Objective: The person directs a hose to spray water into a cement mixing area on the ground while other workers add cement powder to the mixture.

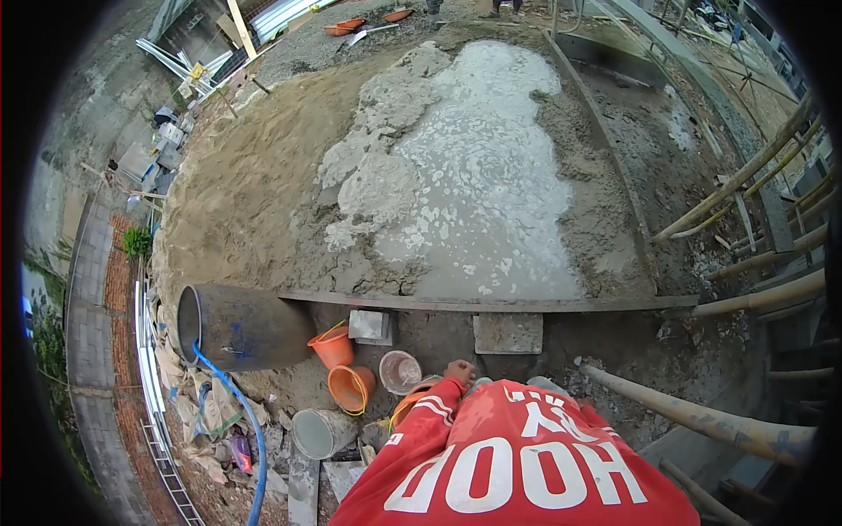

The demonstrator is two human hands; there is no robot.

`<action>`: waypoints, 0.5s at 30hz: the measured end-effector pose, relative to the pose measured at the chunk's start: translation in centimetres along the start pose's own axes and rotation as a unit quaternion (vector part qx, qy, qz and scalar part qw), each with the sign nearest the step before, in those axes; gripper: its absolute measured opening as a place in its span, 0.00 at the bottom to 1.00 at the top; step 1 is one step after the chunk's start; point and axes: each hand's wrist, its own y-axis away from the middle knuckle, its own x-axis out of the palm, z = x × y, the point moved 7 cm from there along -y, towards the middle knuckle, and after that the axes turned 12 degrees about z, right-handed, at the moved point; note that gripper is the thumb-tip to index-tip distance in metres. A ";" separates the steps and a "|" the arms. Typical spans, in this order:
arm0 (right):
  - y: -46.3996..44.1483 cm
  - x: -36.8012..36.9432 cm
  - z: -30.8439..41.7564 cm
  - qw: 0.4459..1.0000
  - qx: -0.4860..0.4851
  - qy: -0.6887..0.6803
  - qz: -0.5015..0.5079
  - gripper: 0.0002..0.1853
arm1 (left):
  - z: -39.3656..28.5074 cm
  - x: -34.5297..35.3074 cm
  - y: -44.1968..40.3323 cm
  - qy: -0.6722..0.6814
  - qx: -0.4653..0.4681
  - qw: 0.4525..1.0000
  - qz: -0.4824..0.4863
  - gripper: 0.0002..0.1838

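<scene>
My left hand is at the end of a red sleeve, beside my knee. Its fingers look loosely bent and apart, with nothing visible in them. Nearest to it are a pale, dirty bucket and an orange bucket partly behind my sleeve. My right hand does not show; the front of my red hoodie covers that side. Ahead of me, a board edges a wide pool of grey, foamy water, with wet grey mix and brown sand to its left.
Two orange buckets and a grey bucket stand at left. Behind them lies a large drum with a blue hose. Concrete blocks sit below the board. Poles slant in from the right. Other people's legs show far off.
</scene>
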 end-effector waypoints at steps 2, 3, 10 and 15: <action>-0.3 0.2 0.1 1.000 -0.007 -0.007 0.001 0.09 | -1.1 0.6 -0.2 -0.025 0.006 1.000 0.007 0.08; -0.3 0.3 0.0 1.000 -0.010 -0.011 0.000 0.09 | -1.7 0.8 -0.2 -0.053 0.013 0.998 0.014 0.08; -3.8 -0.1 -1.2 0.995 -0.008 -0.093 0.038 0.05 | -1.9 -0.8 -0.2 -0.078 -0.013 0.997 0.007 0.08; -3.3 0.5 -0.5 0.990 0.002 -0.130 0.047 0.03 | 0.5 -1.9 -1.0 -0.044 -0.019 0.999 0.008 0.09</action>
